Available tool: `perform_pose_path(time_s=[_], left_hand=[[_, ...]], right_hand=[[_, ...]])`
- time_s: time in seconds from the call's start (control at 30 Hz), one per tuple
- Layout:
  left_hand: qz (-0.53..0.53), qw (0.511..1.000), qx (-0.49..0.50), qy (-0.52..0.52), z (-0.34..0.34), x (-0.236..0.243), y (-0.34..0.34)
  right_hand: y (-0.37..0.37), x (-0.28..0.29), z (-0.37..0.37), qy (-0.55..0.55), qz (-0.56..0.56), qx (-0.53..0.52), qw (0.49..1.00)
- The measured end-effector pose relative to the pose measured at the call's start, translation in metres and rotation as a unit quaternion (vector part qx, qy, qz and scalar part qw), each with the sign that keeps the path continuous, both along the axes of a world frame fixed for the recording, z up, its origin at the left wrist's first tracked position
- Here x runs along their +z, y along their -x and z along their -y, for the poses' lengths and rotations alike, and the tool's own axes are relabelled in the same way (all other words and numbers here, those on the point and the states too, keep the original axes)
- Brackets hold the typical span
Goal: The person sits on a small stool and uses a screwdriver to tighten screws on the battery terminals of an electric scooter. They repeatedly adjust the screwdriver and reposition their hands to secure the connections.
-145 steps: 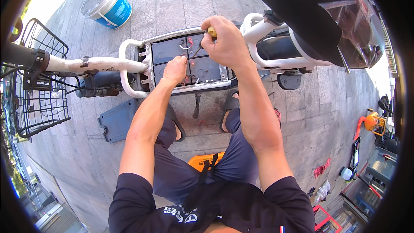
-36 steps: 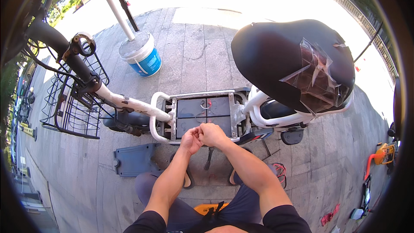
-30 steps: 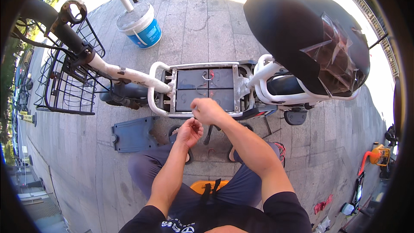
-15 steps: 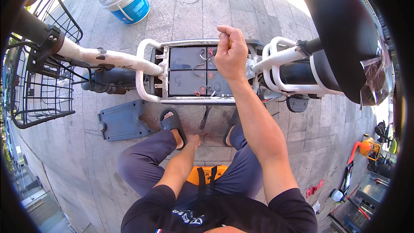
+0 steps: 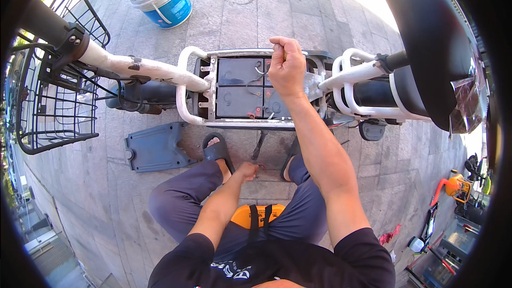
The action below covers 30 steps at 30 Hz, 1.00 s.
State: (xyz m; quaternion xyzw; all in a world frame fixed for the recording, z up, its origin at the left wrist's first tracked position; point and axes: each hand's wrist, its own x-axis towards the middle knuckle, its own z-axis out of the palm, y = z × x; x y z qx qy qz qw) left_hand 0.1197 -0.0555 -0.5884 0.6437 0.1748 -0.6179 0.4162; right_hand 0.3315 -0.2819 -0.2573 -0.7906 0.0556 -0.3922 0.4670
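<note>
My right hand [image 5: 287, 69] is closed in a fist over the right side of a battery compartment. A bit of yellow shows inside the grip, but what it holds is mostly hidden. Below the fist sit several dark grey batteries [image 5: 238, 101] with red terminals and loose wires, framed by a white-painted metal frame [image 5: 234, 123]. Down between my feet, my left hand [image 5: 247, 171] has curled fingers at a short, curved red piece [image 5: 261, 166] near the ground. Whether it grips that piece is unclear. A dark long-handled tool [image 5: 259, 146] lies just beyond.
A dark plastic cover [image 5: 157, 149] lies by my left foot. The bike's wire basket [image 5: 58, 117] is at left, its black saddle [image 5: 421, 48] at right. A blue-and-white bucket [image 5: 173, 8] stands behind. An orange case [image 5: 242, 216] sits between my legs; tools [image 5: 448, 245] lie at lower right.
My left hand has moved forward and right to the red piece. My right fist stays over the batteries. The whole view has shifted slightly.
</note>
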Motion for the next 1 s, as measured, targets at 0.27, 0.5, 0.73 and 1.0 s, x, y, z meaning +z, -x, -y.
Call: perform_pose_path(time_s=[0.27, 0.5, 0.73, 1.0], left_hand=[[0.009, 0.948, -0.273, 0.163, 0.031, 0.172, -0.116], [0.282, 0.936, -0.152, 0.142, 0.048, 0.248, -0.212], [0.441, 0.888, -0.1, 0.078, 0.058, 0.23, -0.236], [0.471, 0.876, -0.083, 0.066, 0.064, 0.218, -0.242]], right_hand=[[-0.001, 0.004, 0.001, 0.026, 0.025, -0.011, 0.999], [0.003, 0.006, 0.003, 0.059, 0.033, 0.009, 0.998], [-0.002, 0.004, 0.004, 0.066, 0.052, 0.006, 0.996], [-0.003, -0.005, 0.011, 0.108, 0.057, 0.0, 0.993]])
